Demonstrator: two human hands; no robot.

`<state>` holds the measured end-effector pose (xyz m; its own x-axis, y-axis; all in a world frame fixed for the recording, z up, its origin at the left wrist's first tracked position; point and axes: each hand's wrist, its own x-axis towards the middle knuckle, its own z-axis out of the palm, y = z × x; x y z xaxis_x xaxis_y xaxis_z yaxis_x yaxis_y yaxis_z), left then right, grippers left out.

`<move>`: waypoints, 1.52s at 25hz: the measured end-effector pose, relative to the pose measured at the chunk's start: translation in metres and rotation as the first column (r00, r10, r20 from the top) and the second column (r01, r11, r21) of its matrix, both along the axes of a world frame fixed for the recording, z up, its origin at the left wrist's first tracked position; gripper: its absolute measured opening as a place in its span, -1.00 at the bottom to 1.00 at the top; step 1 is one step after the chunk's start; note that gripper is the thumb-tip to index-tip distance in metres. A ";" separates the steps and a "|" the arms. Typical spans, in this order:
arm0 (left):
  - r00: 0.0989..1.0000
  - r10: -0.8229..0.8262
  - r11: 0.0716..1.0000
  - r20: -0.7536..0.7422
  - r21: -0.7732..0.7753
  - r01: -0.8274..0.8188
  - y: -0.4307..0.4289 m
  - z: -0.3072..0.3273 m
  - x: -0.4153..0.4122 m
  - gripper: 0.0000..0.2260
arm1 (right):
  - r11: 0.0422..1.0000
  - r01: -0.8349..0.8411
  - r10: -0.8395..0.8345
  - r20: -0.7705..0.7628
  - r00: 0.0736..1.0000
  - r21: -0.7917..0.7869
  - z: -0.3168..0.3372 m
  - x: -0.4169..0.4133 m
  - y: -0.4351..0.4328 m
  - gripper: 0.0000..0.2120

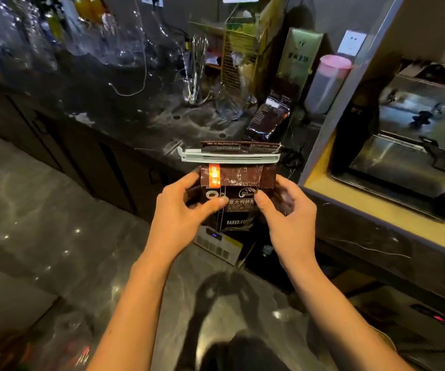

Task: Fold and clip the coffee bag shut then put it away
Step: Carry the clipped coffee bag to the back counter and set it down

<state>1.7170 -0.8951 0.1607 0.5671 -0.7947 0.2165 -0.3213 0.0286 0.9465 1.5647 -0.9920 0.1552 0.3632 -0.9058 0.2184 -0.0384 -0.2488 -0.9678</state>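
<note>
My left hand (186,202) and right hand (283,207) grasp the coffee bag (238,194) in mid-air near the counter (125,116), its clip (229,158) across the folded top; I should support both sides, stowing it upright.

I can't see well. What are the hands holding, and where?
Both hands, left and right, hold the coffee bag by its sides, below the clip.

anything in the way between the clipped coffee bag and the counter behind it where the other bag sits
Nothing visible blocks it. Both the left hand and right hand hold the coffee bag, its clip on, in open air before the counter. The other bag leans further back to the right.
</note>
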 end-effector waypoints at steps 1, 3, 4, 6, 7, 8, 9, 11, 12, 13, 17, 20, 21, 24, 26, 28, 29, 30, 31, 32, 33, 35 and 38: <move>1.000 -0.026 1.000 -0.015 0.004 0.026 -0.014 -0.003 0.014 -0.63 | 1.000 0.015 -0.015 -0.005 1.000 0.005 -0.004 0.013 -0.012 -0.67; 0.998 -0.061 0.998 -0.017 0.015 0.062 -0.041 -0.010 0.038 -0.62 | 0.999 0.032 -0.032 -0.006 0.999 0.011 -0.013 0.034 -0.035 -0.68; 0.997 -0.069 0.997 -0.023 0.024 0.070 -0.057 -0.015 0.052 -0.62 | 0.999 0.041 -0.041 -0.003 0.999 0.018 -0.018 0.045 -0.049 -0.68; 0.995 -0.089 0.995 -0.037 0.037 0.090 -0.092 -0.023 0.075 -0.60 | 0.998 0.050 -0.051 0.017 0.999 0.044 -0.031 0.066 -0.081 -0.68; 0.994 -0.107 0.993 -0.031 0.040 0.108 -0.110 -0.027 0.086 -0.59 | 0.997 0.049 -0.051 0.041 0.998 0.067 -0.040 0.077 -0.098 -0.67; 0.992 -0.121 0.991 -0.026 0.053 0.122 -0.128 -0.032 0.095 -0.59 | 0.994 0.043 -0.050 0.065 0.997 0.099 -0.048 0.086 -0.115 -0.66; 0.991 -0.133 0.988 -0.027 0.072 0.135 -0.147 -0.036 0.105 -0.58 | 0.991 0.050 -0.060 0.080 0.995 0.126 -0.054 0.095 -0.132 -0.65; 0.985 -0.166 0.979 -0.039 0.112 0.170 -0.185 -0.042 0.124 -0.56 | 0.984 0.101 -0.114 0.083 0.990 0.146 -0.068 0.112 -0.166 -0.66; 0.981 -0.186 0.973 -0.047 0.131 0.191 -0.205 -0.045 0.134 -0.56 | 0.981 0.118 -0.130 0.070 0.989 0.156 -0.075 0.121 -0.183 -0.67; 0.977 -0.207 0.967 -0.051 0.139 0.213 -0.224 -0.049 0.143 -0.55 | 0.980 0.127 -0.137 0.058 0.989 0.155 -0.080 0.129 -0.198 -0.65; 0.960 -0.268 0.942 -0.080 0.188 0.278 -0.295 -0.071 0.180 -0.53 | 0.964 0.206 -0.209 0.002 0.978 0.168 -0.094 0.153 -0.253 -0.59; 0.943 -0.324 0.918 -0.082 0.216 0.334 -0.342 -0.090 0.199 -0.51 | 0.953 0.246 -0.245 -0.031 0.969 0.179 -0.104 0.165 -0.286 -0.63; 0.931 -0.348 0.902 -0.107 0.232 0.364 -0.359 -0.095 0.204 -0.52 | 0.943 0.270 -0.268 -0.037 0.963 0.192 -0.108 0.170 -0.297 -0.64; 0.882 -0.438 0.850 -0.177 0.239 0.470 -0.402 -0.114 0.223 -0.56 | 0.914 0.348 -0.338 -0.084 0.937 0.209 -0.118 0.184 -0.321 -0.65; 0.853 -0.481 0.823 -0.205 0.232 0.519 -0.428 -0.127 0.235 -0.61 | 0.887 0.409 -0.394 -0.111 0.912 0.215 -0.122 0.194 -0.334 -0.65; 0.821 -0.529 0.789 -0.214 0.234 0.569 -0.450 -0.136 0.244 -0.62 | 0.856 0.462 -0.442 -0.138 0.886 0.230 -0.126 0.204 -0.344 -0.65; 0.803 -0.555 0.772 -0.217 0.226 0.594 -0.459 -0.139 0.247 -0.61 | 0.839 0.488 -0.467 -0.144 0.873 0.241 -0.128 0.208 -0.349 -0.64; 0.785 -0.579 0.754 -0.221 0.221 0.618 -0.467 -0.142 0.249 -0.61 | 0.820 0.518 -0.496 -0.148 0.856 0.243 -0.129 0.211 -0.353 -0.64; 0.764 -0.604 0.732 -0.225 0.221 0.644 -0.476 -0.145 0.251 -0.60 | 0.803 0.548 -0.525 -0.156 0.837 0.236 -0.130 0.213 -0.358 -0.64; 0.749 -0.623 0.712 -0.224 0.233 0.662 -0.485 -0.146 0.252 -0.58 | 0.791 0.570 -0.544 -0.170 0.822 0.223 -0.132 0.215 -0.362 -0.64; 0.738 -0.637 0.695 -0.222 0.248 0.675 -0.493 -0.148 0.253 -0.56 | 0.784 0.583 -0.555 -0.183 0.812 0.213 -0.134 0.215 -0.366 -0.65; 0.726 -0.654 0.676 -0.210 0.268 0.687 -0.506 -0.149 0.251 -0.53 | 0.774 0.599 -0.568 -0.190 0.801 0.207 -0.135 0.213 -0.374 -0.65; 0.728 -0.650 0.669 -0.220 0.290 0.685 -0.521 -0.152 0.245 -0.48 | 0.790 0.579 -0.551 -0.181 0.815 0.202 -0.136 0.206 -0.392 -0.67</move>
